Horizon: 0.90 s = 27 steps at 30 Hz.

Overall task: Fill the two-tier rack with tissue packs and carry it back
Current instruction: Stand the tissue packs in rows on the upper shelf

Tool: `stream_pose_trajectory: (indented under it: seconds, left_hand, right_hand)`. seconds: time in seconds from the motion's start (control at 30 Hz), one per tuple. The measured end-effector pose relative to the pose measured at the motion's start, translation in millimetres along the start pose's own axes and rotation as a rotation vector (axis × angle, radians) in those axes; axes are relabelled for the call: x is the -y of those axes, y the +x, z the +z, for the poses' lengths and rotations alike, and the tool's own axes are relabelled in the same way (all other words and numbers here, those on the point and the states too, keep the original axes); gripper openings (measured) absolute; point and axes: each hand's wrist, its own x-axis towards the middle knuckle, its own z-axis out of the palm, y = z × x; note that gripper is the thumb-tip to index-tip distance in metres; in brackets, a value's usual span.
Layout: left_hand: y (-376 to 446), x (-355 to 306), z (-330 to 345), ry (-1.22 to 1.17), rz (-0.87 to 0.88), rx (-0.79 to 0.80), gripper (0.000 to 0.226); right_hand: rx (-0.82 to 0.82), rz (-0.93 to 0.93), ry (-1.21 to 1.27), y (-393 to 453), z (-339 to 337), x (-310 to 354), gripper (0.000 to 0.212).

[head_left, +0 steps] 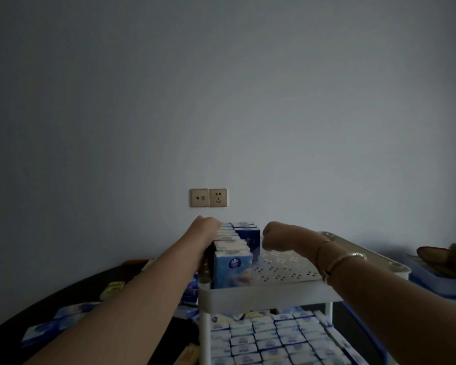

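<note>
The white two-tier rack stands in front of me. A row of upright blue tissue packs runs along the left side of its perforated top tray. A second short row of packs begins at the far end. My left hand lies over the far end of the first row, with its fingertips hidden behind the packs. Curled into a loose fist, my right hand hovers just right of the second row with nothing visible in it. The lower tier is packed with tissue packs.
Loose tissue packs lie scattered on a dark round table at the left. A blue bin with a brown object on it sits at the right. Wall sockets are on the wall behind the rack.
</note>
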Motion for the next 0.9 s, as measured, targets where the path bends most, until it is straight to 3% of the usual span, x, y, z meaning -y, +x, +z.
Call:
stream_pose_trajectory:
  seconds: [0.17, 0.3, 0.43, 0.6, 0.9]
  left_hand:
    - [-29.9, 9.5, -23.6, -0.047, 0.180, -0.023, 0.050]
    - [-71.5, 16.5, -45.7, 0.007, 0.405, -0.093, 0.032]
    - [-121.7, 38.2, -77.8, 0.008, 0.487, -0.132, 0.026]
    - [-158.8, 73.9, -136.7, 0.008, 0.419, -0.222, 0.022]
    - [-126.2, 145.7, -251.2, 0.121, 0.219, -0.381, 0.027]
  right_hand:
    - [-0.415, -0.187, 0.109, -53.2, -11.9, 0.8, 0.040]
    - [-0.543, -0.398, 0.156, -113.9, -4.1, 10.9, 0.037]
    - [-0.555, -0.558, 0.217, -167.7, 18.1, 32.0, 0.031]
    - [-0.421, -0.641, 0.284, -196.8, 63.9, 78.5, 0.031]
    - [-0.240, -0.595, 0.227, -125.3, 175.4, 159.2, 0.028]
